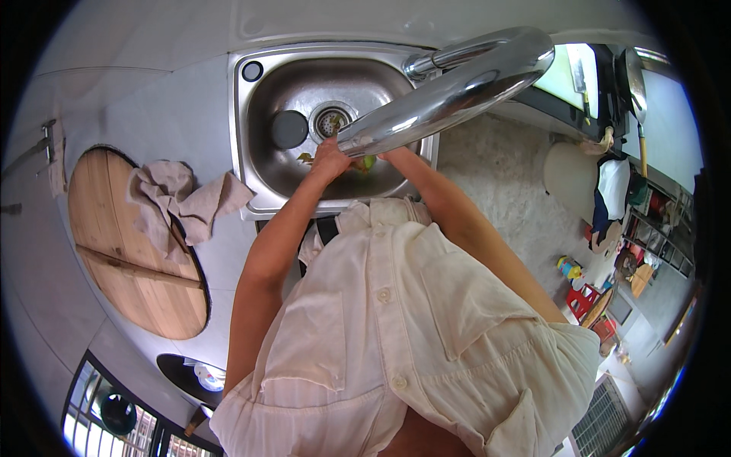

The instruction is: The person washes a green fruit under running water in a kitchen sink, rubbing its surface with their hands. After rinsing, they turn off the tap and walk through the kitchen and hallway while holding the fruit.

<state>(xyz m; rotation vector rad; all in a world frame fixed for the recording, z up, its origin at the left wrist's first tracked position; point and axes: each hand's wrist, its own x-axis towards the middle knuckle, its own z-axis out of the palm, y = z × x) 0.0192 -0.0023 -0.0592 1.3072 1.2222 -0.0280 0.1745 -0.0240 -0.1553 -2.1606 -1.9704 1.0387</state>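
Observation:
Both of my hands are inside a stainless steel sink (265, 197), partly covered by the large curved chrome faucet (457, 97). My left hand (332, 160) is beside the drain strainer (328, 123), its fingers near some leafy green and brown plant pieces (305, 157). My right hand (397, 153) reaches in from the right, its fingers hidden behind the faucet. Between the hands lies something green and leafy (367, 163), blurred and partly hidden. Whether either hand grips it cannot be told. A dark round drain cover (289, 129) rests left of the strainer.
Left of the sink, a crumpled beige cloth (165, 194) lies partly over a round wooden lid (137, 274). To the right, beyond the concrete floor (485, 171), a knife (579, 74) lies on a pale board (562, 91), near a wok spatula (641, 108) with a wooden handle.

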